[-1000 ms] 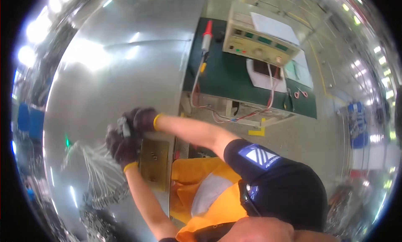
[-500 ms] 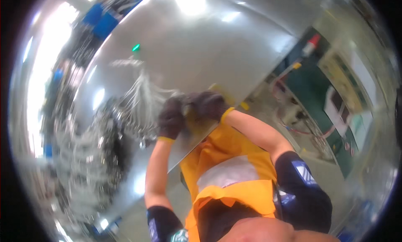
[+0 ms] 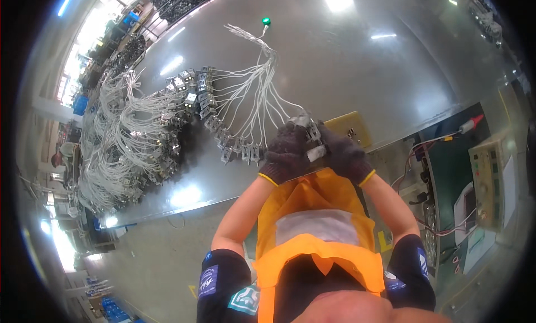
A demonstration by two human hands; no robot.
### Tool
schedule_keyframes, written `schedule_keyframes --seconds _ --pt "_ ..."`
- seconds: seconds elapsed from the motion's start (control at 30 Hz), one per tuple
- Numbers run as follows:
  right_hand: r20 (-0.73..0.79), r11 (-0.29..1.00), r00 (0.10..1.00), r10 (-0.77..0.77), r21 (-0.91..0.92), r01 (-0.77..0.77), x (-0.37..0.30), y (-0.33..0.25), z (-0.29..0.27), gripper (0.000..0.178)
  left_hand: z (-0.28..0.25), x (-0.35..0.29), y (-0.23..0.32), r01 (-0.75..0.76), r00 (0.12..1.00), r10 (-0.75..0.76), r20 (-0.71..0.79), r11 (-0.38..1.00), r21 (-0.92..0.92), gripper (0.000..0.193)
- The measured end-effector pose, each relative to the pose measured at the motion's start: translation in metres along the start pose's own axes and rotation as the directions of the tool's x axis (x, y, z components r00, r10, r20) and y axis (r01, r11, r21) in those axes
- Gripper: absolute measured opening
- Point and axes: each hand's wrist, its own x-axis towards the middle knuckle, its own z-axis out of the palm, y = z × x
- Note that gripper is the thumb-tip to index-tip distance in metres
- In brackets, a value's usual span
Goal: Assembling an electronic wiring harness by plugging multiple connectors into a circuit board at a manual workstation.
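My left hand (image 3: 286,151), in a dark knit glove with a yellow cuff, is closed on the near side of a small silvery metal part (image 3: 313,134) with a white wire. Gloved the same way, my right hand (image 3: 343,155) grips that part from the other side. Both hands are over the table's near edge. A yellow plate (image 3: 353,125) lies partly behind my right hand. Fanning out to the left, white wires (image 3: 262,80) run to a curved row of metal parts (image 3: 214,122). The fingertips are partly hidden by the gloves and the part.
A large heap of wired metal parts (image 3: 128,150) covers the left of the grey metal table (image 3: 357,72). Toward the far side sits a green round object (image 3: 266,21). On the right, a green bench (image 3: 441,155) carries a beige instrument (image 3: 487,180) and a red-tipped probe (image 3: 472,123).
The view has turned and become sharper. My hands now appear farther right in the picture, both still together at the metal part, which shows more clearly between them.
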Motion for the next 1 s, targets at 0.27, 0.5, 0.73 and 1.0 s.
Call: schedule_keyframes --seconds 0.27,0.5,0.73,1.0 --pt "-0.109 0.916 0.994 -0.024 0.396 0.066 -0.03 0.017 0.02 0.063 0.0 0.006 0.002 -0.11 0.988 0.111 0.109 0.994 -0.019 0.074" --pt "-0.009 0.806 0.994 0.11 0.586 -0.083 -0.057 -0.011 0.006 0.057 0.018 -0.021 0.012 -0.085 0.996 0.085 -0.001 0.994 0.071 0.07" --pt "-0.234 0.794 0.972 0.027 0.596 0.121 -0.078 0.0 0.033 0.049 0.01 -0.036 0.028 -0.052 0.996 0.046 0.076 0.995 0.082 0.079" --pt "0.062 -0.058 0.811 0.582 0.998 -0.035 -0.092 0.025 -0.018 0.041 -0.003 -0.024 0.011 0.142 0.987 -0.129 0.099 0.979 -0.147 0.061"
